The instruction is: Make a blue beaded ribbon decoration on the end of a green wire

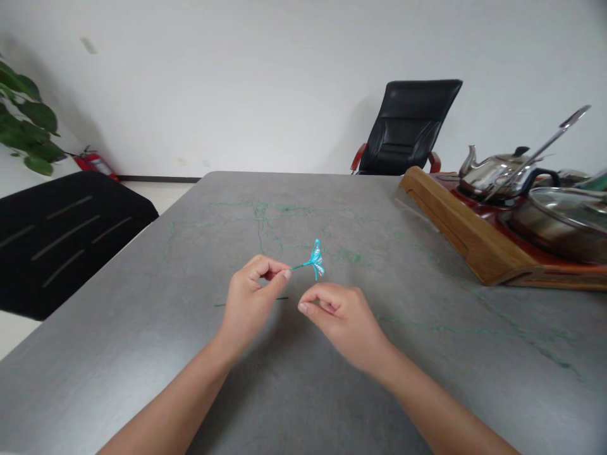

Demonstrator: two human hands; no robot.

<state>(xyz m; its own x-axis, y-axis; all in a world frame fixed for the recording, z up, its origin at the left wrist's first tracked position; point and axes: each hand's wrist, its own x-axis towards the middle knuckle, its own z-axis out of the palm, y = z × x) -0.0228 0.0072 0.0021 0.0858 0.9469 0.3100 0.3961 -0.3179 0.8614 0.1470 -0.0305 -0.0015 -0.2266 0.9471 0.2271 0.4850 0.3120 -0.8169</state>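
Observation:
A small blue artificial flower (315, 260) with a thin green stem points to the right above the table. My left hand (251, 297) pinches the stem between thumb and forefinger. Just below and right of the bloom is my right hand (336, 313), its thumb and fingertips pressed together, apart from the flower. Whether it holds anything small cannot be made out. A thin dark green stem or wire (283, 298) lies on the table, partly hidden behind my left hand.
The grey table (142, 354) has green streaks across its surface. On the right, a wooden tea tray (455, 230) carries a metal kettle (497, 174) and a glass-lidded pot (564, 221). A black chair (408, 126) stands behind the table, another black chair (71, 234) at the left.

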